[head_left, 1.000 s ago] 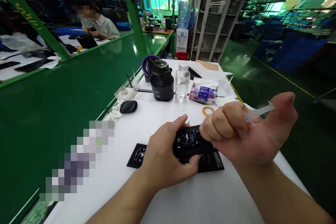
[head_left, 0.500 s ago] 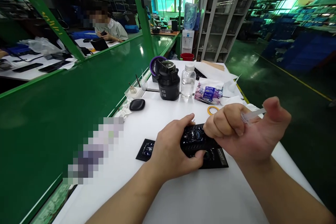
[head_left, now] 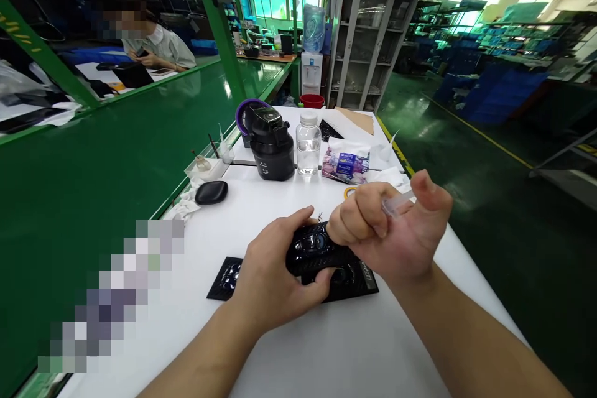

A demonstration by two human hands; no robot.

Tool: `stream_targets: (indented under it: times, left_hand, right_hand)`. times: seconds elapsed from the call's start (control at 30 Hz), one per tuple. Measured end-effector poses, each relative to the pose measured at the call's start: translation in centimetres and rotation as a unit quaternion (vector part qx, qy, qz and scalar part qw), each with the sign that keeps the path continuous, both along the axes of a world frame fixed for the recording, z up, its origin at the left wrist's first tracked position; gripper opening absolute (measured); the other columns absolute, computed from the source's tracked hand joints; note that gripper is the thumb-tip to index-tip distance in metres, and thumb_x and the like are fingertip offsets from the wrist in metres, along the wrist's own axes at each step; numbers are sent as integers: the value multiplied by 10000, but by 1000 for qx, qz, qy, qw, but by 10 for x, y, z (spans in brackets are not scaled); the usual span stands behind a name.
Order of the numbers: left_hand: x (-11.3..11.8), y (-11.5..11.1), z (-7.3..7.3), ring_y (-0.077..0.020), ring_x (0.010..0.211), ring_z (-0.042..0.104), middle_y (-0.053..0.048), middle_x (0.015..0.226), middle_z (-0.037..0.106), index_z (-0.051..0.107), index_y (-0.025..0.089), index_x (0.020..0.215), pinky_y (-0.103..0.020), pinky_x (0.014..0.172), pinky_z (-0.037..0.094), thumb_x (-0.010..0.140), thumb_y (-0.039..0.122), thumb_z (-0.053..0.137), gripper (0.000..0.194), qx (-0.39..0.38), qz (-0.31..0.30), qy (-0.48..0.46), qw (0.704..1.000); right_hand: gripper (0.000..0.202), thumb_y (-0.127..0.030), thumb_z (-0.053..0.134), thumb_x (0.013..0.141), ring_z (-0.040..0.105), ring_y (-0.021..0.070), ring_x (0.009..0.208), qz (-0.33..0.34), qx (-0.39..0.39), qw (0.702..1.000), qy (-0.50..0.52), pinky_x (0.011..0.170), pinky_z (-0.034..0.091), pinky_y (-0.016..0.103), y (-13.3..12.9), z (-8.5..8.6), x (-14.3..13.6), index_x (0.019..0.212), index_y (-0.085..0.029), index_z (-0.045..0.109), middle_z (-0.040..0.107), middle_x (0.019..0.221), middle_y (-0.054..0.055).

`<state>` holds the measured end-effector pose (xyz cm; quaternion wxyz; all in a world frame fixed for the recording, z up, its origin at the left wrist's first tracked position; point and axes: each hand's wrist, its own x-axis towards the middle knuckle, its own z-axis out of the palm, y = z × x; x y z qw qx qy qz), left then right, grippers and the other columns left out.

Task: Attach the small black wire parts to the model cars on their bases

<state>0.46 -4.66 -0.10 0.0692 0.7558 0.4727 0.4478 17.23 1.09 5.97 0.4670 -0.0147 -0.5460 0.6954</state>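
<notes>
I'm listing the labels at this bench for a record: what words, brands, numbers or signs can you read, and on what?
None reads clearly enough to quote.
Flowered packet: white print on a blue patch, blurred.
Black jug: small white marks, too small.
Black panel: lettering on a grey strip at its right end, unreadable.
Green beam: yellow characters, unclear.
Water dispenser: blue label, too small.

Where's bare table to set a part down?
Free: the near stretch of white table, between the left forearm and right forearm, below the black panel; also between the black oval case and left hand. Crowded: the far row of black jug, clear bottle, purple packet.
</notes>
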Motion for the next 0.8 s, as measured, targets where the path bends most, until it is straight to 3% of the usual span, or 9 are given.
stream_targets:
  times: [0.8]
  left_hand:
    - [-1, 2, -2, -232, 1025, 683, -52, 1144, 688, 520, 223, 1271, -354, 914, 567, 705, 251, 726, 603, 1, 5, 23, 1000]
  right_hand:
    - [684, -783, 407, 885, 216, 104, 373, 9, -22, 999, 23, 408, 227, 250, 7, -6, 0, 502, -219, 347, 251, 410, -54]
